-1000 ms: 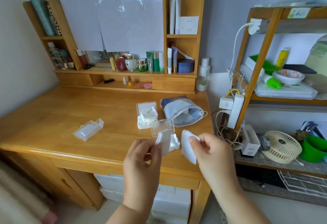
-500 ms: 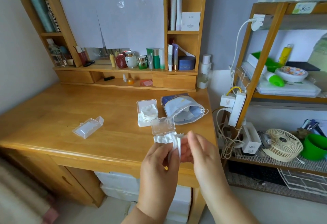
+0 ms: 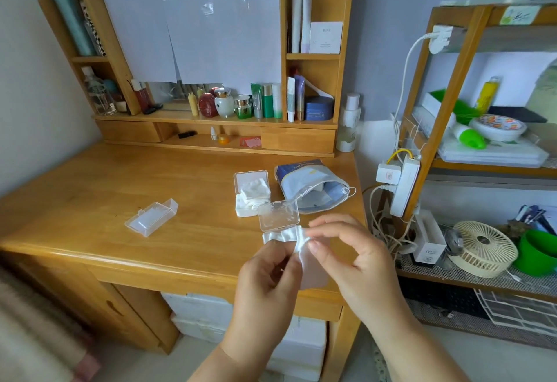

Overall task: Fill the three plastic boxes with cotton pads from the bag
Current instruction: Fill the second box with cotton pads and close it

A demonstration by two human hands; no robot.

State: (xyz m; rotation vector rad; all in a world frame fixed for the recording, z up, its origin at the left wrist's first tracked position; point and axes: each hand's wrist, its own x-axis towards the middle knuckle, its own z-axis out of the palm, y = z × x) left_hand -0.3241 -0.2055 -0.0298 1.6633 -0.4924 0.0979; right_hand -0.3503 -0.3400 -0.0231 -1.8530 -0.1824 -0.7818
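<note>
Over the wooden desk's (image 3: 99, 200) front edge, a person's left hand (image 3: 265, 285) and right hand (image 3: 358, 258) pinch a white cotton pad (image 3: 312, 267) between them, just in front of an open box (image 3: 278, 224) holding pads. Three clear boxes are on the desk: that one, a heaped one (image 3: 251, 193) behind it, and a closed one (image 3: 151, 216) well to its left, long axis slanting back-right. The bag (image 3: 310, 185) lies behind, mouth facing the shelf rack (image 3: 446, 104).
</note>
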